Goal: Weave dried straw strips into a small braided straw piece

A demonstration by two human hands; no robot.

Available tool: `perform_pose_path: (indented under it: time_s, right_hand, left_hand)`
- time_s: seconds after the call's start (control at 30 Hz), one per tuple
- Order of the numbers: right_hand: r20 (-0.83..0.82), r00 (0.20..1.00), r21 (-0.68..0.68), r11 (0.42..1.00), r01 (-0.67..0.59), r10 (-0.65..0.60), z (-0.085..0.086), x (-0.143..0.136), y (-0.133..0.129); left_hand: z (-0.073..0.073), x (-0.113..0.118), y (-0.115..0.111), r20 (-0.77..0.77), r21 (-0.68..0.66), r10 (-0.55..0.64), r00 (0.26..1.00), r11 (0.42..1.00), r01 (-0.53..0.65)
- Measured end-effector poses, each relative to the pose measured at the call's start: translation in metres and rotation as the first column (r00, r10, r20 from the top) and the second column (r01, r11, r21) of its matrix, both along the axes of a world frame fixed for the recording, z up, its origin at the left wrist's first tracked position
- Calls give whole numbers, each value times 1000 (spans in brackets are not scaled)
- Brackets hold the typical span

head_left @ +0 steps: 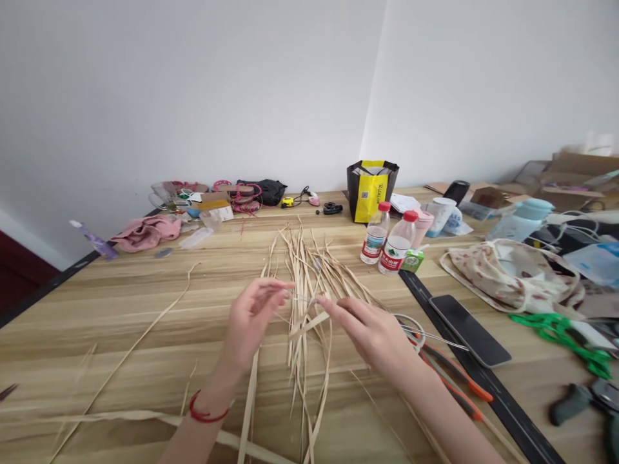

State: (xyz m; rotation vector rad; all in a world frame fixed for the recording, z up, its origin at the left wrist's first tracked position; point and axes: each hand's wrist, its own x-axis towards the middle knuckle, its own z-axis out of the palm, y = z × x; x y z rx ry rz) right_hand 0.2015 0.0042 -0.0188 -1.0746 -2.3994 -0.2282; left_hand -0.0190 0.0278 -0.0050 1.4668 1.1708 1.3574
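While many pale, flat strips [298, 270] lie loose in a rough, fanned bundle down the middle of a wood-grain table [217, 290], two bare hands meet above them, fingertips close together. The left hand [254, 316], above a red bracelet [207, 415], pinches one end of a slim, light-coloured thin piece [303, 298]; the right hand [372, 325] pinches its other end, fingers drawn in narrow. The piece spans the short gap between them, over the bundle; blur hides what it is made of. A broader strip [309, 324] slants just below the right fingertips, and whether it is held too cannot be told. As for progress, the work looks to be at an early stage: the strips are separate, and no joined or finished form shows among them, so most of the handling seems still to be done. Beside the right forearm rest orange-handled pliers [464, 380], apparently unused, and a dark phone [470, 330]. Two red-capped bottles [398, 245] stand farther back.
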Motion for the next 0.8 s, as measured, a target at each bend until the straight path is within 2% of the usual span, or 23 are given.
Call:
perform_pose_path:
  time_s: [0.03,0.1,0.17,0.23,0.3,0.33,0.47,0.57,0.63,0.7,0.73,0.77,0.8]
  right_hand:
    - [17,999,14,999,33,-33,-2,1,2]
    - [40,995,38,996,86,-87,-7,4,5]
    - [43,991,61,990,126,-129,-13,4,9]
    - [23,987,85,984,157,-160,-18,3,11]
    - [-11,987,96,982,162,-161,-21,1,12]
    - [-31,988,92,984,155,-152,-22,0,11]
    - [-158,979,7,991,132,-129,-21,-5,10]
    - [-355,926,-161,984,74,-127,-21,-5,11]
    - [-515,841,-323,946,-13,-164,-22,-5,13]
    - [-642,734,-462,876,-138,-223,-22,-3,16]
    - [-686,685,-508,837,-206,-247,-22,-2,17]
    - [-718,644,-537,798,-273,-263,-22,-1,18]
    - [-743,612,-552,764,-334,-270,-20,0,19]
  left_hand:
    - [6,-4,-3,-33,33,72,997,997,-71]
    - [16,-9,-11,-119,84,139,983,988,-129]
    - [24,-9,-20,-238,46,51,970,998,-41]
    - [28,-2,-29,-357,-114,-170,919,984,138]
    - [27,11,-35,-427,-269,-312,849,940,210]
    - [25,18,-37,-438,-305,-331,835,929,208]
    - [11,37,-35,-485,-290,-301,821,941,174]
    - [9,35,-32,-549,-247,-320,772,945,216]
    - [11,27,-32,-619,-251,-403,675,915,317]
    - [10,16,-33,-673,-344,-540,505,833,433]
    - [8,11,-33,-681,-411,-592,431,796,444]
    - [3,5,-32,-679,-474,-622,389,777,414]
    - [-2,1,-31,-692,-502,-620,369,781,370]
